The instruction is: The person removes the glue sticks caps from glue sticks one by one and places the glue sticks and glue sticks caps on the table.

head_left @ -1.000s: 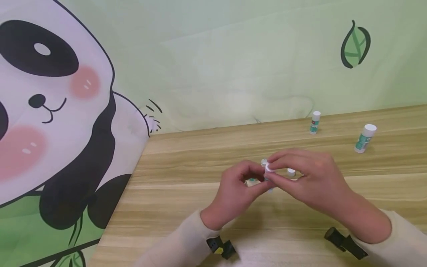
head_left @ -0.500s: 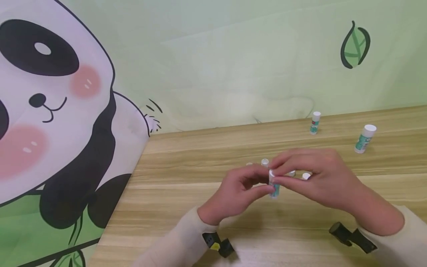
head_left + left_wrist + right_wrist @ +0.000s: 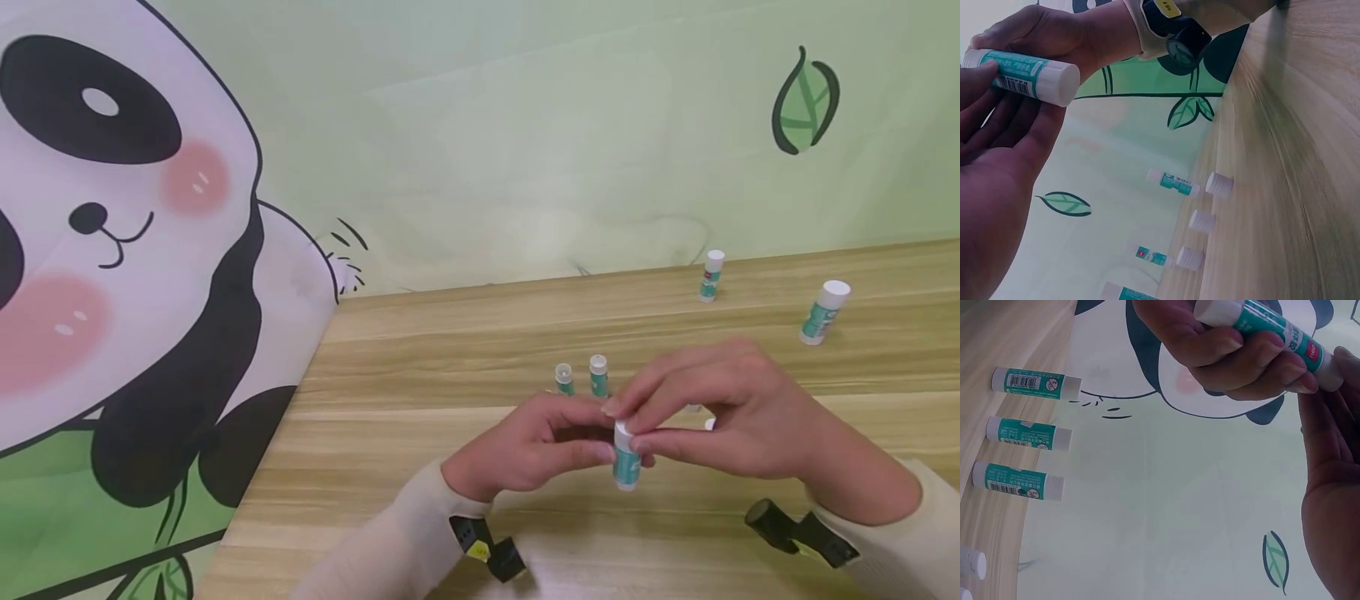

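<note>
A small glue stick [image 3: 627, 468] with a white cap and teal label is held upright over the table between both hands. My left hand [image 3: 525, 454] grips its body, thumb on the label in the left wrist view. My right hand [image 3: 738, 417] pinches the cap end [image 3: 1331, 374] from above with thumb and fingers. Beyond the left hand stand several similar glue sticks with narrower white tops; two show in the head view, the left one [image 3: 564, 379] beside another [image 3: 598, 375]. In the right wrist view, the lowest glue stick [image 3: 1018, 481] is third in their row.
At the back right of the wooden table [image 3: 420, 350] stand a slim capped glue stick [image 3: 711, 277] and a larger capped one [image 3: 824, 312]. Loose white caps [image 3: 1202, 221] stand in a row, mostly behind the right hand in the head view. A panda backdrop [image 3: 487, 167] closes the rear.
Both hands have brought the glue stick nearer to the person and a little right. More of its label shows, and the two glue sticks behind the left hand have come into view.
</note>
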### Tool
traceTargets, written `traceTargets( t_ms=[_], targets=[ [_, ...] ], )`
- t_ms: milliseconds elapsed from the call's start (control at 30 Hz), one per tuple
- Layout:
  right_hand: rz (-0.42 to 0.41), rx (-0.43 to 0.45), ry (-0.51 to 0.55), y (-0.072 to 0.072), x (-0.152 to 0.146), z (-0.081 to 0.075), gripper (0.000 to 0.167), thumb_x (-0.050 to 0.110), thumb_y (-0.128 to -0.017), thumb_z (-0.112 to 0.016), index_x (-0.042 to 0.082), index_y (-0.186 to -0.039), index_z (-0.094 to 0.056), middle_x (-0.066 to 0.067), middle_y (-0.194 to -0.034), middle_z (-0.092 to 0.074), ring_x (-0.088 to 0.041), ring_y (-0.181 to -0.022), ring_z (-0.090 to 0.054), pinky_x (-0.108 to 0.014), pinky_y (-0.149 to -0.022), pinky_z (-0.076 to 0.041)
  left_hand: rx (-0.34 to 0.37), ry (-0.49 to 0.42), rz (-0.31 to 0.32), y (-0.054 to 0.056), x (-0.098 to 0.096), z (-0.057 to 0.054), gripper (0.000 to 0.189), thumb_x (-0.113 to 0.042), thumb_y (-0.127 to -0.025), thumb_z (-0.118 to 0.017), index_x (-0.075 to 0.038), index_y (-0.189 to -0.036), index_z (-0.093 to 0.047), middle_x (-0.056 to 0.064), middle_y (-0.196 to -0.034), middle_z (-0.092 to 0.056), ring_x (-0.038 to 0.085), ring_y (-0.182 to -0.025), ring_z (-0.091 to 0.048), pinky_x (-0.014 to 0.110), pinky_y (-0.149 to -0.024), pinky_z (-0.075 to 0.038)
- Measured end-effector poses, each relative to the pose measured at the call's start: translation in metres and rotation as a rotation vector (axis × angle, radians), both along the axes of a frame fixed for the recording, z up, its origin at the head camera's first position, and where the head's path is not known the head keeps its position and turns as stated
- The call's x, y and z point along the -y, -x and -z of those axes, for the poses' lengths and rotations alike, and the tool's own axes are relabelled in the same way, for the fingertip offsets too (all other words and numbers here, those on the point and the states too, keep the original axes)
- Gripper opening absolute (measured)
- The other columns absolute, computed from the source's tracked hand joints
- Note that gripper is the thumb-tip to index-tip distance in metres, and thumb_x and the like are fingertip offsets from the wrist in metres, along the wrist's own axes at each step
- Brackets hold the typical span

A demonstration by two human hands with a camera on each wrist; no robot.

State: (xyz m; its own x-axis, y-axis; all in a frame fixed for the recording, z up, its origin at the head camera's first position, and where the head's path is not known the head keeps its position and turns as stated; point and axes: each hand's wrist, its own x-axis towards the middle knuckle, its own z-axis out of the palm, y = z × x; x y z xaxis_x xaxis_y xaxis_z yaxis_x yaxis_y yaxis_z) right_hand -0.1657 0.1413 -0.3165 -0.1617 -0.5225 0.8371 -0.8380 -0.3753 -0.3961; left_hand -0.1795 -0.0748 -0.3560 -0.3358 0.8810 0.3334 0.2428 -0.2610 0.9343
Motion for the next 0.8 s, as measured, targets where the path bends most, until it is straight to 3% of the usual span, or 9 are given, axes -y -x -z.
traceTargets(
  t_ms=[133, 233, 367, 533, 600, 667, 800],
  targets=[
    [0.038, -0.001, -0.005, 0.0, -0.001, 0.001, 0.012, -0.003, -0.083, -0.072, -0.004, -0.094, -0.07, -0.016, -0.103, -0.072, -0.018, -0.103, -0.068, -0.024, -0.081, -0.058, -0.012, 0.016, -0.036, 0.0, 0.001, 0.0, 0.033, 0.011, -0.096, -0.047, 0.022, -0.126, -0.045, 0.041, -0.119, -0.055, 0.041, -0.113, -0.06, 0.043, -0.101, -0.05],
    [0.13, -0.008, -0.016, 0.0, -0.003, 0.002, 0.013, 0.0, -0.083, -0.073, -0.001, -0.096, -0.072, -0.015, -0.103, -0.072, -0.015, -0.103, -0.069, -0.022, -0.082, -0.057, -0.044, 0.014, -0.107, 0.001, 0.002, -0.001, 0.031, 0.01, -0.095, -0.049, 0.019, -0.125, -0.049, 0.037, -0.116, -0.058, 0.026, -0.108, -0.063, 0.042, -0.099, -0.052],
    [0.359, -0.033, -0.023, -0.004, -0.003, 0.002, 0.015, 0.012, -0.085, -0.074, 0.003, -0.097, -0.074, -0.011, -0.1, -0.074, -0.008, -0.102, -0.068, -0.015, -0.083, -0.055, -0.086, -0.012, -0.28, 0.0, 0.002, -0.002, 0.027, 0.007, -0.093, -0.056, 0.011, -0.12, -0.057, 0.03, -0.112, -0.062, 0.014, -0.102, -0.063, 0.042, -0.095, -0.054],
    [0.665, -0.07, -0.013, -0.008, 0.005, 0.004, 0.025, 0.03, -0.087, -0.072, 0.006, -0.094, -0.076, -0.007, -0.094, -0.075, -0.001, -0.101, -0.067, -0.008, -0.073, -0.051, -0.186, -0.121, -0.547, -0.002, -0.004, 0.003, 0.023, 0.003, -0.087, -0.068, 0.003, -0.109, -0.062, 0.023, -0.104, -0.067, 0.015, -0.094, -0.065, 0.039, -0.086, -0.058],
    [0.741, -0.072, -0.006, -0.009, 0.01, 0.006, 0.028, 0.034, -0.088, -0.071, 0.007, -0.094, -0.077, -0.006, -0.093, -0.076, 0.0, -0.099, -0.067, -0.007, -0.073, -0.05, -0.256, -0.161, -0.638, -0.003, -0.007, 0.006, 0.022, 0.003, -0.084, -0.071, 0.001, -0.105, -0.062, 0.02, -0.1, -0.068, 0.017, -0.09, -0.066, 0.036, -0.08, -0.059],
    [0.801, -0.07, 0.0, -0.011, 0.014, 0.008, 0.031, 0.037, -0.088, -0.07, 0.008, -0.093, -0.077, -0.006, -0.092, -0.076, -0.001, -0.097, -0.068, -0.007, -0.081, -0.05, -0.323, -0.177, -0.704, -0.004, -0.009, 0.009, 0.022, 0.002, -0.083, -0.073, 0.0, -0.103, -0.063, 0.018, -0.097, -0.069, 0.018, -0.089, -0.067, 0.033, -0.079, -0.059],
    [0.912, -0.067, 0.001, -0.015, 0.019, 0.01, 0.033, 0.041, -0.088, -0.068, 0.01, -0.091, -0.078, -0.003, -0.09, -0.076, -0.004, -0.09, -0.07, -0.006, -0.081, -0.049, -0.436, -0.158, -0.79, -0.005, -0.012, 0.012, 0.022, -0.002, -0.081, -0.076, -0.002, -0.099, -0.064, 0.013, -0.093, -0.071, 0.017, -0.088, -0.068, 0.029, -0.079, -0.058]
  ],
)
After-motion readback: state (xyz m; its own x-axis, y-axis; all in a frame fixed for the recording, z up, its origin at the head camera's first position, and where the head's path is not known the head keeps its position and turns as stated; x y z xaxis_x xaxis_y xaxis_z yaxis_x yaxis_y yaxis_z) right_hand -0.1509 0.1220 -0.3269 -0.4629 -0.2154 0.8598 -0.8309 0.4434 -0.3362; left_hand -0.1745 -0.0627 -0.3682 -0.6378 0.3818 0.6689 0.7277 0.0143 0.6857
